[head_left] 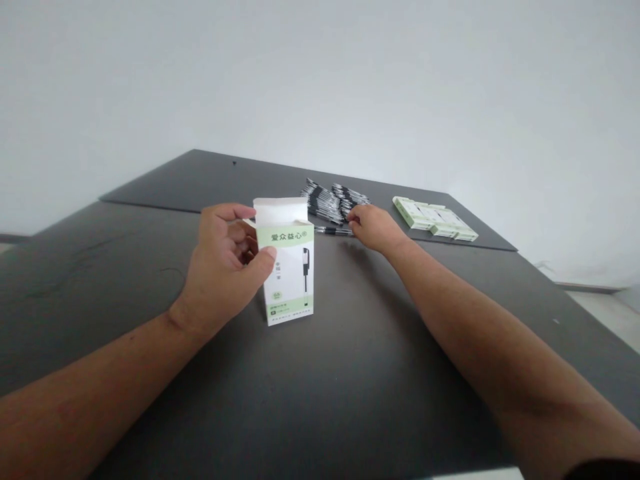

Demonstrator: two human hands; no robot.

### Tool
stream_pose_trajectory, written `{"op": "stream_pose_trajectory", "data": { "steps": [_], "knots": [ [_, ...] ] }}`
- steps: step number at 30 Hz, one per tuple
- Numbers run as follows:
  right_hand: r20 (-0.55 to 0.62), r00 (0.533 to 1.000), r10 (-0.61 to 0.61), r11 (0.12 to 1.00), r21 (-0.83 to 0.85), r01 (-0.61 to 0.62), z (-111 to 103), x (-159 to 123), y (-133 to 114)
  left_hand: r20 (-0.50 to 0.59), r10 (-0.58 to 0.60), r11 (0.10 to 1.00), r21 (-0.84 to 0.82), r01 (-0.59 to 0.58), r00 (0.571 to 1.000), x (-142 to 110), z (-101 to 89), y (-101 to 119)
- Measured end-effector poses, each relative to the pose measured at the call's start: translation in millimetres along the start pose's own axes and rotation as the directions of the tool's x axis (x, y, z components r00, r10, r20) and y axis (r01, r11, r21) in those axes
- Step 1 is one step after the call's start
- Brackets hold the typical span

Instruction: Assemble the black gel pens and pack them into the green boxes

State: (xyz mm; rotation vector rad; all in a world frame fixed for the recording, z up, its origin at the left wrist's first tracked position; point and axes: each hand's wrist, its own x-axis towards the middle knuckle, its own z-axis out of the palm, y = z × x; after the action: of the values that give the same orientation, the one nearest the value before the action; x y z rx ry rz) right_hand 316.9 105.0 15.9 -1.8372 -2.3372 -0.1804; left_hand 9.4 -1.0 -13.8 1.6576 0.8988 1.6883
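Note:
My left hand (227, 250) grips a white and light green pen box (290, 277) by its left side, thumb on the printed front. The box stands upright on the dark table, its top flap raised; what is inside does not show. My right hand (373, 225) reaches to the front of a heap of pens (325, 202), fingers closed together around the end of a black and clear pen (330, 231). This pen lies crosswise, its left end passing behind the box.
Several flat pen boxes (435, 219) lie side by side at the right rear. A second bundle of pens (350, 195) lies beside the heap. A small dark bit (235, 163) sits far back left on the dark grey table (325, 400). A pale wall rises behind.

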Motion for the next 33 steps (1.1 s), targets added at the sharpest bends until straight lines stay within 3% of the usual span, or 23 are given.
{"op": "stream_pose_trajectory", "data": {
  "steps": [6,11,22,33],
  "knots": [
    [0.020,1.000,-0.016,0.999,-0.045,0.017,14.9,48.7,-7.4,-0.024,-0.003,0.999,0.038,0.004,1.000,0.5,-4.2,0.1],
    [0.037,0.998,-0.054,0.994,-0.094,0.057,26.3,70.5,-16.2,-0.038,0.004,0.998,0.069,-0.001,0.999,3.0,-7.1,-3.0],
    [0.105,0.984,-0.142,0.975,-0.159,0.158,27.5,68.0,-23.6,-0.118,0.026,1.000,0.012,-0.025,0.993,11.7,-7.3,-0.1],
    [0.110,0.987,-0.120,0.986,-0.103,0.132,30.1,64.5,-19.5,-0.110,0.068,0.998,0.014,-0.067,0.992,13.0,-8.4,-4.9]
  ]
}}
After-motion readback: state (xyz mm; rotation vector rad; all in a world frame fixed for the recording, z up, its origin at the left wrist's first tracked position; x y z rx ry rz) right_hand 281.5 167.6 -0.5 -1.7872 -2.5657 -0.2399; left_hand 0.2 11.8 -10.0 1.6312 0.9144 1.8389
